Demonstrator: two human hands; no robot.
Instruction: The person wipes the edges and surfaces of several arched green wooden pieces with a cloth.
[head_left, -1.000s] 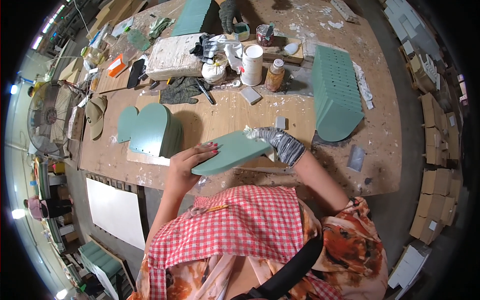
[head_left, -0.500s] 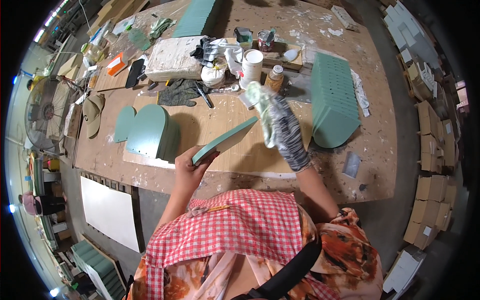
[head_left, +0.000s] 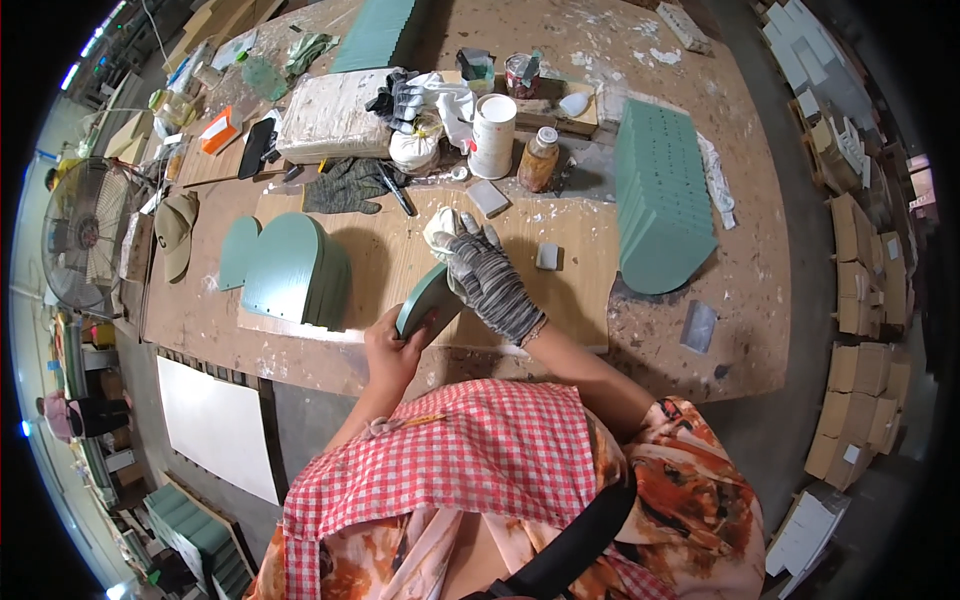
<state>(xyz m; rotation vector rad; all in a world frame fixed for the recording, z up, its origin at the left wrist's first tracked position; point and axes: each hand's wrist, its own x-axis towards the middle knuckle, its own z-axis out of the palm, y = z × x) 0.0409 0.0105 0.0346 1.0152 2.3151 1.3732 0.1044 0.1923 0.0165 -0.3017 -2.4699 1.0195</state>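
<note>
A green-painted board (head_left: 428,301) stands on edge above the table, gripped near its lower end by my bare left hand (head_left: 393,345). My right hand (head_left: 492,283) wears a grey knitted glove and presses a pale cloth (head_left: 446,232) against the board's far end. To the left is a stack of green round-ended boards (head_left: 290,268), with another green board (head_left: 239,252) beside it. A long row of similar green boards (head_left: 662,200) sits on the right. A small grey block (head_left: 547,256) lies right of my gloved hand.
Beyond my hands stand a white tub (head_left: 492,138) and a bottle of brown liquid (head_left: 539,160). A dark glove (head_left: 352,186) and a marker (head_left: 397,189) lie to their left. A cap (head_left: 176,235) and a fan (head_left: 88,236) are at the far left.
My right hand has come down and left with the cloth, from above the table onto the board. The board has turned steeper in my left hand. The small grey block has come into view.
</note>
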